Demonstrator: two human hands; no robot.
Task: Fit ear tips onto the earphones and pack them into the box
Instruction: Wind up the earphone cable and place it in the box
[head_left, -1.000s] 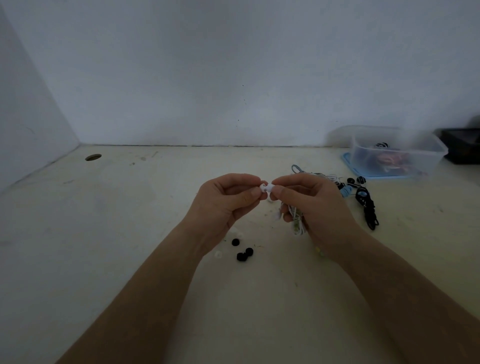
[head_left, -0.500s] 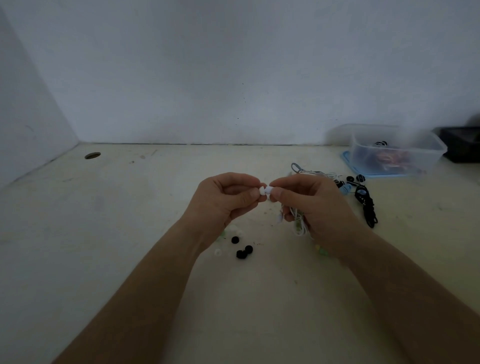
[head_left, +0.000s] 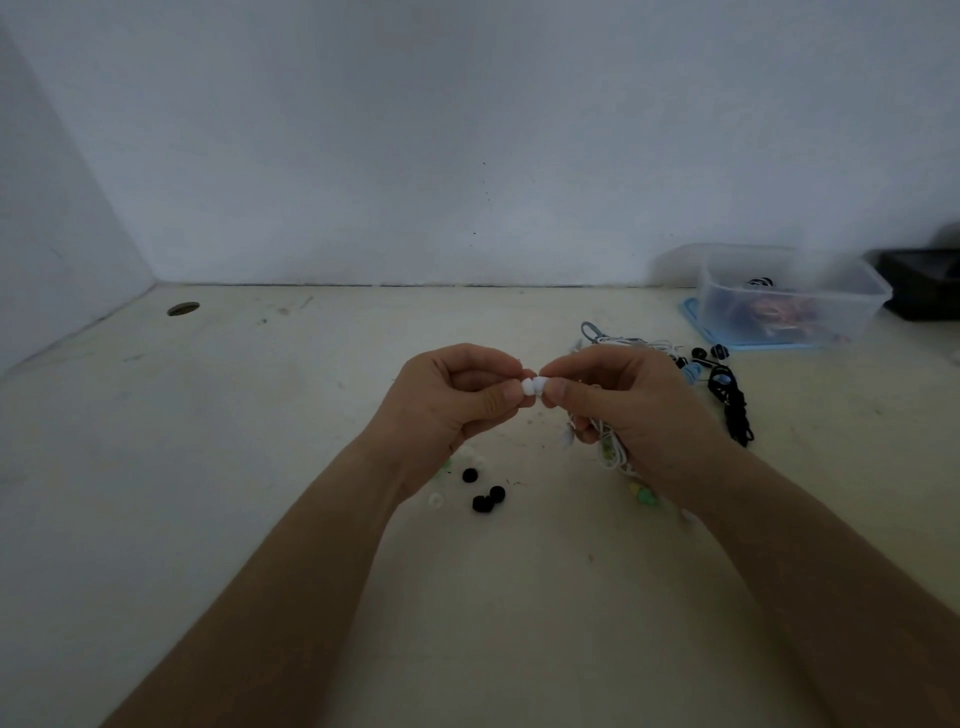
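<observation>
Loose ear tips (head_left: 488, 496): black and white, scattered on my surface (head_left: 260, 467), low between my wrists.
Left hand (head_left: 457, 402): fingers curled, thumb and forefinger pinching one white ear tip (head_left: 527, 387).
Junction: ear tip and white earbud (head_left: 541, 383) touching end to end on a left-right axis. I cannot tell whether the tip is seated.
Right hand (head_left: 634, 410): fingers pinching the earbud, which points left at the tip. White cable (head_left: 610, 452) bunched in the palm and hanging beneath.
Coming move, my judgement: press straight along that axis, hands towards each other, neither piece tilted.
Black earphones (head_left: 732, 405): on the surface, just right of my right hand, apart from it.
Box (head_left: 789, 312): clear, far right at the rear, well apart from the hands. The right hand is nearer. Contents blurred.
</observation>
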